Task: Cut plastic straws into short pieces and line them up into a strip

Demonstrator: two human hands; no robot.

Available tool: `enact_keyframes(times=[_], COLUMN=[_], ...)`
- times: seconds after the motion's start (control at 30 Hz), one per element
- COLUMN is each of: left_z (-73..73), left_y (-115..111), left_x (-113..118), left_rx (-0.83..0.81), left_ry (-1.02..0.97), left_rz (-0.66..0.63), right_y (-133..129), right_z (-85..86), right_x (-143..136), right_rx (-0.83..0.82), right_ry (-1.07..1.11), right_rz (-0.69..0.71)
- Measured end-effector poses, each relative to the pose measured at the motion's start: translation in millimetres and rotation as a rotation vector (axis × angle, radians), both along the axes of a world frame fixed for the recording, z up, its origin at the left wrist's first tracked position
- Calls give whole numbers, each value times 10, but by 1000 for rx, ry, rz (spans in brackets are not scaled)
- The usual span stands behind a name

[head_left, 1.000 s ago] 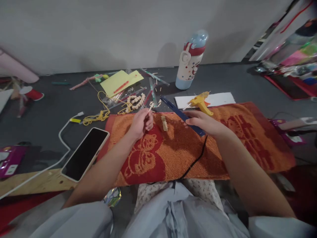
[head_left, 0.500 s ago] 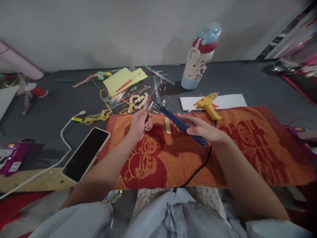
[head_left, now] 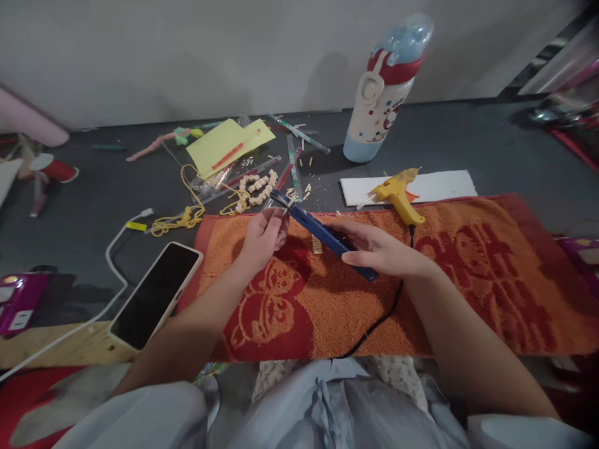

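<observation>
A small pale stick (head_left: 289,206) is pinched in the fingertips of my left hand (head_left: 262,236). My right hand (head_left: 381,247) is wrapped around a long blue hand tool (head_left: 321,231), whose exact kind I cannot make out. The tool's far end lies across the stick, just above my left fingertips. Below the tool, partly covered by it, a short row of pale stick pieces (head_left: 317,247) rests on the orange and red towel (head_left: 355,312).
A yellow glue gun (head_left: 400,196) lies on a white strip (head_left: 444,183), its black cord crossing the towel. Behind stand a bottle (head_left: 381,100) and a ring of small wooden pieces (head_left: 262,194). A phone (head_left: 156,293) lies at left, near a white cable (head_left: 112,249).
The blue tool has shifted left, and its tip now crosses the stick in my left hand. My right hand moved left with it. The whole view has tilted slightly.
</observation>
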State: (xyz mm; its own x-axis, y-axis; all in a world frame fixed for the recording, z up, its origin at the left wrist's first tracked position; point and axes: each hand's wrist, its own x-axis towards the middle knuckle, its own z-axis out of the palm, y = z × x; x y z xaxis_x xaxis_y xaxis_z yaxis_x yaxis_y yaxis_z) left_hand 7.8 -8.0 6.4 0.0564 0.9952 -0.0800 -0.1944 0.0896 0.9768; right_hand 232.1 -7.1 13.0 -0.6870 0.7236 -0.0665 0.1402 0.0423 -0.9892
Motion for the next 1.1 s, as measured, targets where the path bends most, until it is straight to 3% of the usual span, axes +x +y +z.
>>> enact_keyframes(times=[0.27, 0.53, 0.83, 1.1], left_z=[-27, -26, -43, -81], left_y=[14, 10, 9, 13], left_x=[-28, -33, -73, -77], left_rx=[-5, -20, -49, 31], left_ry=[-5, -44, -62, -49], left_rz=[22, 8, 0, -13], right_y=[-25, -31, -55, -60], right_z=[9, 27, 53, 69], right_x=[-19, -18, -31, -26], right_rx=[-14, 72, 31, 41], right_ry=[-10, -65, -55, -21], right_rz=[1, 2, -19, 2])
